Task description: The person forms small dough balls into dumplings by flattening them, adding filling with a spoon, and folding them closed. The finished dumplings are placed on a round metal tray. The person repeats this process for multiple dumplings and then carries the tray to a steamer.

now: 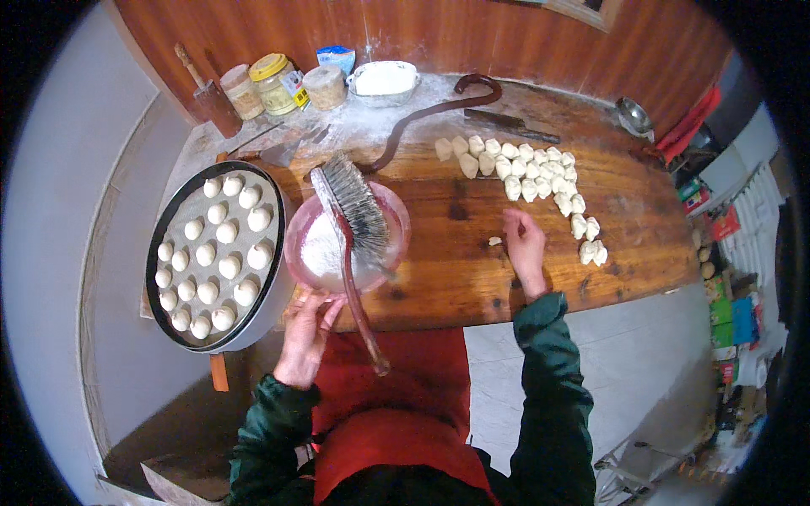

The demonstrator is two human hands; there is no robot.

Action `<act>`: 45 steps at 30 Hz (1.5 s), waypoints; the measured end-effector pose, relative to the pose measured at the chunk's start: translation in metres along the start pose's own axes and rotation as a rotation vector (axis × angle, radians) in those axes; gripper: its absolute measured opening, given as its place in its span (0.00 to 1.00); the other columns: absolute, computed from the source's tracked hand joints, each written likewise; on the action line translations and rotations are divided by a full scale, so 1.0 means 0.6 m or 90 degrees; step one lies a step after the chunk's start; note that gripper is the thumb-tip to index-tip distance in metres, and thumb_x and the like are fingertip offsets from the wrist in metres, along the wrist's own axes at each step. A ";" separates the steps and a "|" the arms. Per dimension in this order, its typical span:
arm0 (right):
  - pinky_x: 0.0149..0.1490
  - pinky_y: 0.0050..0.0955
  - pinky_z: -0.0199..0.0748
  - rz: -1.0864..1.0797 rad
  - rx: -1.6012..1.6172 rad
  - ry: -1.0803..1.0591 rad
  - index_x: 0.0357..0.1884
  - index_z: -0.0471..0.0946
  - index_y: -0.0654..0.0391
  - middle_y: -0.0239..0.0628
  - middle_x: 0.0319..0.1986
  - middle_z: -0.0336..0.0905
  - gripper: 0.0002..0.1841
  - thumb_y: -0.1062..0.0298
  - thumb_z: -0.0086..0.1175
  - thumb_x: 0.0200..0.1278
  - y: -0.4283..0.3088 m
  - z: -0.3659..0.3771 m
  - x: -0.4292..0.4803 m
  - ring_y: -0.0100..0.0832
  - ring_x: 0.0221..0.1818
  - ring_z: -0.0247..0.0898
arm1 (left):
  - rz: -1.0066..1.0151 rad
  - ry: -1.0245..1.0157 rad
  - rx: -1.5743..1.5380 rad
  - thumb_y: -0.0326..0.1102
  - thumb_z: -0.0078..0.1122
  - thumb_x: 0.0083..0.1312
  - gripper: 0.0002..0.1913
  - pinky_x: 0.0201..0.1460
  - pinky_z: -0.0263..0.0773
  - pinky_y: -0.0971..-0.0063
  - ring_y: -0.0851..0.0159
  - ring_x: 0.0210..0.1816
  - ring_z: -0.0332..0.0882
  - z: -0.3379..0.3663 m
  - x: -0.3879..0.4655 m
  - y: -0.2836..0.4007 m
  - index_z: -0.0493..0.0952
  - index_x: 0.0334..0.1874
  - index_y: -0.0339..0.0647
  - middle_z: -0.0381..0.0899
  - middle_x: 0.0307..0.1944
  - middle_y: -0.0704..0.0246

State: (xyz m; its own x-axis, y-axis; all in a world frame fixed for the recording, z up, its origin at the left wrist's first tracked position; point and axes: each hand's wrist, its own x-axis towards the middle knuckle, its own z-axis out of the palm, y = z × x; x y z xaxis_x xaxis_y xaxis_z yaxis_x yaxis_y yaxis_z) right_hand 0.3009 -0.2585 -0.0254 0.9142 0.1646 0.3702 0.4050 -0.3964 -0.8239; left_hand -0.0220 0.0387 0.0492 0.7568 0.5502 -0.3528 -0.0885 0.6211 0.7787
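Observation:
My left hand [307,332] is at the near rim of a pink bowl [400,209], its fingers on the edge. The bowl holds white flour [319,246]. Across its top lies a bench brush [354,202] with dark and pale bristles, the reddish handle jutting over the table edge towards me. My right hand [525,246] is low over the wooden table, fingers curled; whether anything is between them is hidden. Just left of it lies a small dough scrap [495,241]. Beyond it are rows of dough pieces [533,169], a few browner ones at the left end.
At left stands a round lined steamer tray [278,190] bearing several round buns [229,267]. Jars [272,82], a bowl of white powder [383,82], a hooked brown stick [405,123], a cleaver [506,120] and a dough scraper [278,154] lie towards the back. A metal bowl [634,117] sits far right.

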 end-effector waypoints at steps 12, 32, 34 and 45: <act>0.56 0.50 0.82 -0.343 -0.386 -0.198 0.70 0.74 0.53 0.46 0.68 0.71 0.29 0.73 0.59 0.64 0.001 0.117 0.198 0.56 0.58 0.78 | 0.015 0.053 -0.002 0.36 0.58 0.81 0.07 0.71 0.73 0.69 0.63 0.59 0.83 0.050 0.017 -0.165 0.82 0.47 0.42 0.87 0.53 0.66; 0.49 0.52 0.81 -0.123 -0.403 -0.169 0.54 0.80 0.54 0.50 0.44 0.85 0.16 0.55 0.58 0.74 -0.013 -0.027 -0.025 0.56 0.45 0.83 | -0.205 -0.212 -0.203 0.52 0.50 0.84 0.33 0.76 0.70 0.60 0.57 0.71 0.73 0.211 0.111 -0.185 0.54 0.86 0.52 0.64 0.80 0.66; 0.47 0.54 0.79 -0.151 -0.491 -0.146 0.48 0.78 0.56 0.53 0.43 0.83 0.14 0.56 0.58 0.74 -0.017 0.008 -0.046 0.58 0.43 0.81 | -0.219 -0.219 -0.195 0.52 0.49 0.84 0.33 0.75 0.71 0.60 0.57 0.70 0.74 0.226 0.119 -0.191 0.54 0.85 0.53 0.66 0.78 0.64; 0.65 0.52 0.73 -0.179 -0.449 -0.398 0.71 0.68 0.63 0.60 0.61 0.74 0.32 0.71 0.59 0.64 -0.096 -0.077 -0.162 0.62 0.62 0.72 | -0.319 -0.297 0.130 0.46 0.46 0.86 0.22 0.61 0.80 0.66 0.64 0.58 0.81 0.003 -0.041 -0.120 0.73 0.73 0.42 0.80 0.61 0.63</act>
State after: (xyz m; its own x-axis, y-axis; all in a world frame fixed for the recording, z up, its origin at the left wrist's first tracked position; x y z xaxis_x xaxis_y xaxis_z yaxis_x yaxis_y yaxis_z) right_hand 0.1880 -0.2933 0.0060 0.7095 0.7027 0.0525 0.6945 -0.6848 -0.2207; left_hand -0.0333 -0.0207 0.0028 0.8772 -0.0983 -0.4700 0.4305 0.5944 0.6792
